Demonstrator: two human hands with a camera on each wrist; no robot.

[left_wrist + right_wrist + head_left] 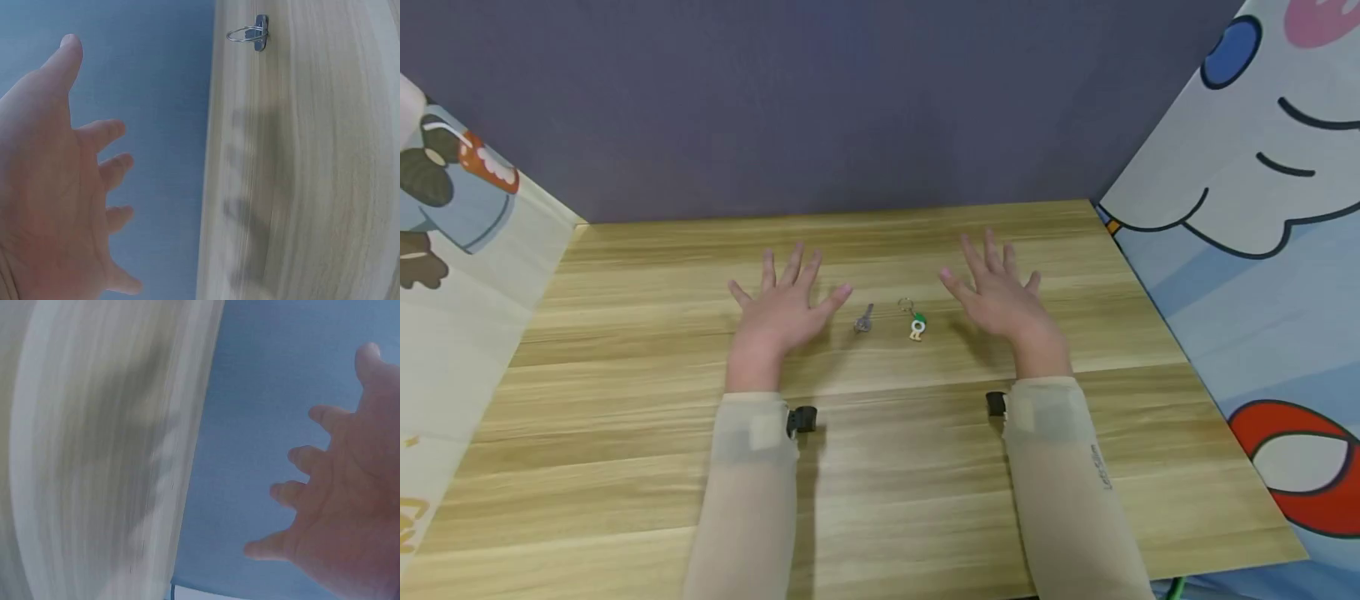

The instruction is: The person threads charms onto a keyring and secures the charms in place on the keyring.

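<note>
Both hands hang above the wooden table with fingers spread wide, holding nothing. My left hand point(780, 321) is to the left of a small silver key point(864, 320), its thumb pointing toward it. In the left wrist view the metal piece point(261, 32) shows with a ring through it, beyond the thumb. To the right of the key lies a keychain point(917, 325) with a split ring and a green, white and cream charm. My right hand point(1000, 304) is to the right of that charm, thumb toward it. Shadows of the hands fall on the wood.
The light wood table point(895, 492) ends at a dark blue-grey partition point(850, 108) at the back. Cartoon-printed panels stand at the left point(482, 233) and right point(1240, 275). Black wrist-camera mounts point(802, 419) sit on the inner side of both sleeves.
</note>
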